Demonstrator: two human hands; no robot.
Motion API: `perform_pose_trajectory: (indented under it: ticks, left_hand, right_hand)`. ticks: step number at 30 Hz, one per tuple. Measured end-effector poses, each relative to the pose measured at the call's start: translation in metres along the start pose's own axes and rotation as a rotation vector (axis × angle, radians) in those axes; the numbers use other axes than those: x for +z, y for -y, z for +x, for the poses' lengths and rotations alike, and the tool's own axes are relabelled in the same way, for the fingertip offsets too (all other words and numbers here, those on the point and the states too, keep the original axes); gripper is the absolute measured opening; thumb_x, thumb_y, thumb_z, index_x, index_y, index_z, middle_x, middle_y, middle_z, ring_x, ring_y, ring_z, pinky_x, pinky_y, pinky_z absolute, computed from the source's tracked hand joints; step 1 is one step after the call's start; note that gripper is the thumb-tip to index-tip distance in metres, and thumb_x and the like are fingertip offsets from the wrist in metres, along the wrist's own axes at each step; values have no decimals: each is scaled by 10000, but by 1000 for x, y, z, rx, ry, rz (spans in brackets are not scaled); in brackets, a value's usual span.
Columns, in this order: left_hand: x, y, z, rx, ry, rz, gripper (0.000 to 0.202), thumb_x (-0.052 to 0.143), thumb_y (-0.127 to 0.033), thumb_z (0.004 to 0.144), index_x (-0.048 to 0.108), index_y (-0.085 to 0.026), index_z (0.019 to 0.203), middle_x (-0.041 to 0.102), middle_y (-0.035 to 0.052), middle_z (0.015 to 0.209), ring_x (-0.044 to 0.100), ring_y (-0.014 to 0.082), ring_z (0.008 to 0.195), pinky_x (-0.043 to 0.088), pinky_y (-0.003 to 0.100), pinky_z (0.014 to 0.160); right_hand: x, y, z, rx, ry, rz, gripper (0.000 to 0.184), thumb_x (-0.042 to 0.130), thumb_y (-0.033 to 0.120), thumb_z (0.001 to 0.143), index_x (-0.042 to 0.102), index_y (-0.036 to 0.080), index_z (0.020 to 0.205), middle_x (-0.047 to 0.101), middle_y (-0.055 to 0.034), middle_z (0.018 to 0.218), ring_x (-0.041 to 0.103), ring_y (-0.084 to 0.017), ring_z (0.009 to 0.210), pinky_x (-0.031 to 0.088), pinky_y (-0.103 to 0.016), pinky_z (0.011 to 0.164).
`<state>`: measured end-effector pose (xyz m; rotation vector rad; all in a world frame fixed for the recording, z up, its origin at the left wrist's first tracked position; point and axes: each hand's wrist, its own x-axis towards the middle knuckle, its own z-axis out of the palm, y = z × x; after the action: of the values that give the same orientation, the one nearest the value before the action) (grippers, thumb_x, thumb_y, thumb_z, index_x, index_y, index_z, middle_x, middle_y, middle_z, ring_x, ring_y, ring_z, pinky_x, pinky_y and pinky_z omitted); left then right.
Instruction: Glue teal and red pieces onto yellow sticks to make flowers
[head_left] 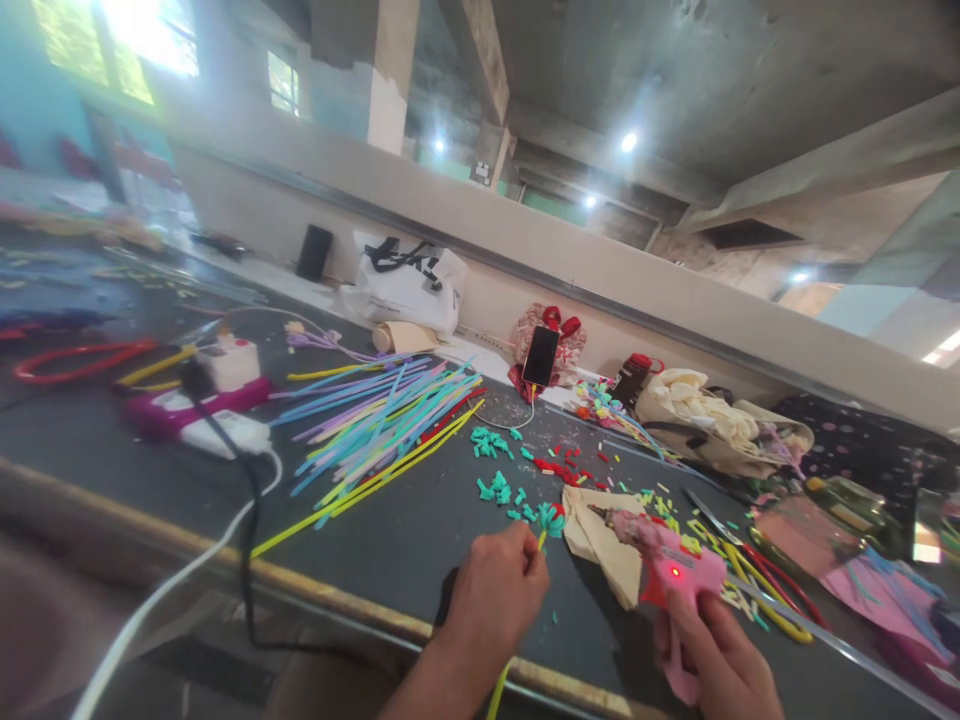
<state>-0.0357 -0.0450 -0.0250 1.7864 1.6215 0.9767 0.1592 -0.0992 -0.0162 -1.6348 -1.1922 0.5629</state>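
My left hand [495,598] is closed in a pinch round a yellow pipe cleaner stem [497,690] that carries a small teal tuft [551,518] at its upper tip. My right hand [720,655] grips the handle of a pink glue gun [671,562] whose red light is on; its nozzle points left toward the tuft and lies over a scrap of brown paper [600,545]. Teal cut bits [495,488] and red cut bits [559,468] lie scattered on the dark table [405,540] just beyond both hands.
A fan of long coloured pipe cleaners [375,420] lies at centre left. A power strip [210,415] with black and white cables sits left. A phone [541,355], white bag [409,285], cloth bag [705,415] and scissors [757,560] stand behind and right.
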Motion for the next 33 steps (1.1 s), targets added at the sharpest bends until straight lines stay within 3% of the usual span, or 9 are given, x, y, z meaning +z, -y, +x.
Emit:
perform_pose_trajectory:
  ticks: [4, 8, 13, 15, 17, 20, 23, 25, 33]
  left_hand:
    - [-4, -2, 0, -2, 7, -30, 143, 446, -164, 678, 559, -190, 594, 559, -24, 496, 495, 100, 475, 315, 188, 484]
    - [-10, -5, -1, -17, 12, -119, 139, 462, -179, 667, 542, -186, 553, 533, -38, 468, 474, 92, 462, 308, 186, 470]
    - [-17, -7, 2, -195, 123, -500, 140, 466, -231, 663, 486, -183, 533, 478, -70, 374, 364, 60, 299, 256, 170, 344]
    - [-21, -8, 3, -278, 204, -703, 144, 476, -263, 665, 463, -183, 547, 477, -79, 361, 300, 40, 231, 201, 164, 290]
    - [-24, -11, 1, -310, 259, -861, 158, 502, -283, 657, 451, -179, 549, 488, -78, 367, 268, 22, 204, 160, 154, 264]
    - [-27, -17, -3, -316, 306, -986, 192, 545, -292, 640, 452, -166, 529, 476, -77, 351, 252, 3, 199, 134, 139, 252]
    - [-26, -24, -8, -331, 360, -1078, 212, 587, -290, 618, 456, -158, 515, 452, -79, 335, 275, 1, 221, 162, 130, 261]
    - [-25, -27, -9, -338, 369, -1109, 207, 596, -281, 612, 458, -157, 522, 459, -76, 338, 288, 0, 235, 173, 124, 270]
    - [-23, -27, -8, -330, 474, -1063, 201, 585, -278, 594, 441, -169, 505, 458, -77, 304, 261, 3, 198, 136, 129, 259]
  right_hand:
    - [-4, -10, 24, 127, 108, 121, 358, 566, 524, 640, 473, 179, 639, 517, 63, 439, 435, -76, 373, 332, -175, 368]
    - [1, -14, 41, 109, 116, 31, 341, 544, 514, 655, 476, 180, 647, 506, 63, 420, 423, -83, 363, 297, -182, 362]
    - [-7, -9, 51, -121, 82, -624, 405, 425, 567, 704, 514, 208, 538, 514, 23, 416, 510, -151, 437, 335, -232, 432]
    - [-13, -5, 49, -135, 56, -873, 410, 387, 569, 725, 597, 233, 624, 606, -25, 521, 582, -211, 538, 371, -276, 478]
    - [-16, 0, 41, -155, -33, -955, 378, 399, 547, 731, 627, 246, 739, 660, -61, 701, 615, -245, 620, 397, -303, 497]
    - [-10, 13, 22, -355, -65, -733, 282, 466, 457, 736, 615, 239, 835, 651, -42, 833, 614, -183, 617, 432, -260, 511]
    - [6, 34, 5, -537, 129, -379, 195, 477, 353, 770, 615, 216, 788, 641, -2, 715, 578, -120, 564, 439, -192, 507]
    - [19, 47, -2, -583, 173, -258, 140, 500, 289, 766, 613, 206, 776, 621, 13, 663, 557, -103, 536, 432, -170, 481]
    - [30, 54, -4, -873, 198, -177, 90, 509, 107, 748, 559, 174, 781, 596, -24, 722, 569, -116, 651, 448, -190, 554]
